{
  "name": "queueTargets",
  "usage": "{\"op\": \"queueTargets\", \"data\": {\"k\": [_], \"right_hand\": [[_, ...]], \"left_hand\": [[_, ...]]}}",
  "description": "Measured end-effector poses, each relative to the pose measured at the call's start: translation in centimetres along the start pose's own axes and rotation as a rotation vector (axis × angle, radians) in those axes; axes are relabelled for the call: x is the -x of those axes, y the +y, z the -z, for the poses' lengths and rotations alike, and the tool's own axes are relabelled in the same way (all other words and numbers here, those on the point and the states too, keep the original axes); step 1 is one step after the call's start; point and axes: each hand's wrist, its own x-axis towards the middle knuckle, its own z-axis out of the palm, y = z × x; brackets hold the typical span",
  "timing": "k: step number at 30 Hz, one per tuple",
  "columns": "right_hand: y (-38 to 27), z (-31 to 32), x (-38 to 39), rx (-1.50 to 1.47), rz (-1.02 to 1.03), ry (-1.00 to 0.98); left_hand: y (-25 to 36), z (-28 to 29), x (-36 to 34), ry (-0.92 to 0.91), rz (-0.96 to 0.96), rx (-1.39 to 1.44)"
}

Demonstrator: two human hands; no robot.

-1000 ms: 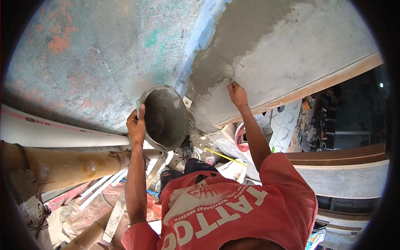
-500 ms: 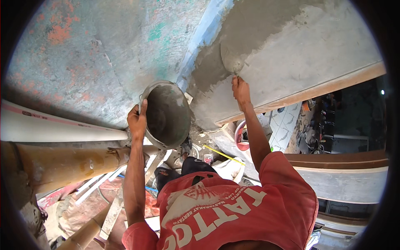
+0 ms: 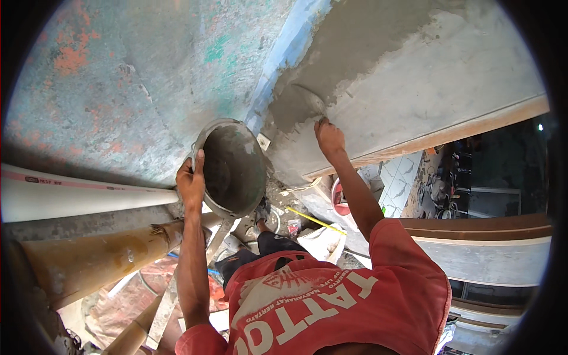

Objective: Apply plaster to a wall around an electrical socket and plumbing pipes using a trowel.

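Left hand (image 3: 191, 184): thumb and fingers gripping mortar-smeared bucket (image 3: 247, 157) by its rim | Right hand (image 3: 329, 139): fingers closed on trowel (image 3: 317, 104) | Trowel blade at wet grey plaster (image 3: 361, 38) | Bucket near blue corner strip (image 3: 291, 44)

Round dark bucket (image 3: 234, 168), smeared grey inside, trowel (image 3: 317, 103) against dark grey plaster (image 3: 355, 44)

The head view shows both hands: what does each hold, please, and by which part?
Left hand: round grey bucket, by its rim; right hand: thin-bladed grey trowel, apparently by its handle.
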Motion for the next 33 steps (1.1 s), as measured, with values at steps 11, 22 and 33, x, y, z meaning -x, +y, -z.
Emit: {"op": "queueTargets", "data": {"k": [11,22,33], "right_hand": [[-0.1,18.9,-3.3,-0.115,-0.132,0.275],[2.2,1.5,-1.3,-0.106,-0.035,-0.061],[1.0,16.7,-4.2,0.007,-0.068,0.16]], "left_hand": [[0.5,0.1,0.4,-0.033,-0.032,0.014],[0.7,-0.6,0.1,-0.03,-0.08,-0.013],[-0.6,-0.3,0.1,-0.028,-0.095,-0.003]]}}
